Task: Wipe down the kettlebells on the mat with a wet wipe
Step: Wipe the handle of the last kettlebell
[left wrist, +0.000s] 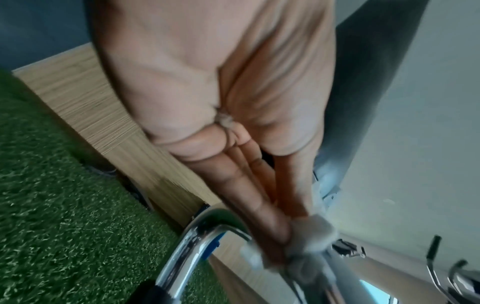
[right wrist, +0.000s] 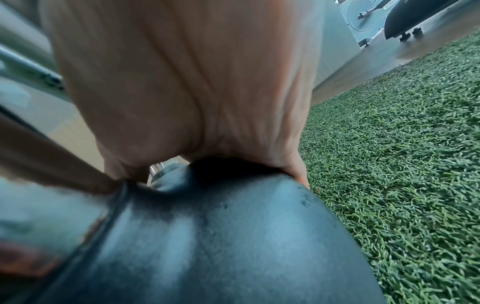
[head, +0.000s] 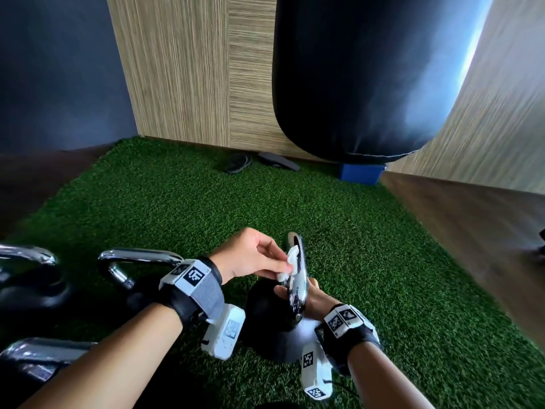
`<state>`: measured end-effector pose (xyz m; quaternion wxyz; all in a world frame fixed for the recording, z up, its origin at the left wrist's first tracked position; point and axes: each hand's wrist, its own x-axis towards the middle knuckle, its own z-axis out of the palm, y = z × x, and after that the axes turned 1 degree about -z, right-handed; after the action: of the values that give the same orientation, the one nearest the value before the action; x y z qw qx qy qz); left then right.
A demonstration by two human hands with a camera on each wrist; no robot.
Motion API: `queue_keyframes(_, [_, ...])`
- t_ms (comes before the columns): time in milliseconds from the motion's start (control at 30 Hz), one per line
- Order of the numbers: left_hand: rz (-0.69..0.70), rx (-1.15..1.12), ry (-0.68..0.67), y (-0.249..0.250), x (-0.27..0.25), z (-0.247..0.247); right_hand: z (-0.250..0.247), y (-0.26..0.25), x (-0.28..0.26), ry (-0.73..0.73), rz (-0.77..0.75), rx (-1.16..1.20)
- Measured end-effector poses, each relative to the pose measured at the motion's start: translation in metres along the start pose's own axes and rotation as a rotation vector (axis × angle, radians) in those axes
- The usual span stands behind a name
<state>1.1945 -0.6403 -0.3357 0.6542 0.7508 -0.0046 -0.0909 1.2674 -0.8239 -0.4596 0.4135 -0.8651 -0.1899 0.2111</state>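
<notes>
The kettlebell (head: 274,320) being wiped stands on the green artificial-turf mat (head: 368,246), just in front of the person: a smooth, matte black rounded body with a polished chrome loop handle (head: 296,278) that mirrors the room. A small, crumpled white wet wipe (head: 290,262) is pressed against the handle's upper side. The left hand (head: 250,255) pinches that wipe between thumb and fingertips, the fingers held close together and nearly straight in the left wrist view. The right hand (head: 309,296) grips the lower part of the handle, its palm lying over the top of the black body; how tightly the fingers curl cannot be told. Three more kettlebells (head: 129,278) with the same chrome handles and black bodies stand to the left on the mat. Both wrists wear black straps carrying white blocks with square black-and-white coded markers. Beyond, a black punching bag (head: 368,78) hangs before wood-grain panelled walls, with a blue box (head: 361,172) below it and dark sandals (head: 239,163) on the turf.
</notes>
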Motion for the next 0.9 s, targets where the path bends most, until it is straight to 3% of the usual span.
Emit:
queue_keyframes(67, [0.012,0.024,0.032,-0.007,-0.004,0.002,-0.002,-0.002,-0.001,-0.019,0.001,-0.011])
queue_keyframes(200, [0.023,0.191,-0.048,-0.031,-0.016,0.007,-0.006,-0.008,-0.005,-0.068,0.003,-0.159])
queue_keyframes(333, [0.127,0.204,0.034,-0.048,-0.024,0.012,-0.005,-0.003,-0.008,-0.026,-0.047,-0.106])
queue_keyframes(467, [0.177,0.206,0.041,-0.069,-0.032,0.020,-0.003,-0.003,-0.003,-0.074,-0.005,-0.024])
queue_keyframes(600, [0.120,0.239,0.118,-0.084,-0.033,0.025,-0.001,-0.005,-0.004,0.020,0.014,-0.089])
queue_keyframes(767, [-0.032,0.114,0.107,-0.073,-0.023,0.016,-0.010,-0.016,-0.018,-0.075,0.001,-0.092])
queue_keyframes(833, [-0.110,-0.100,0.149,-0.063,-0.017,0.011,-0.021,-0.023,-0.024,0.027,-0.023,-0.238])
queue_keyframes(900, [-0.123,-0.228,0.178,-0.050,-0.014,0.005,-0.035,-0.036,-0.033,0.316,0.014,-0.290])
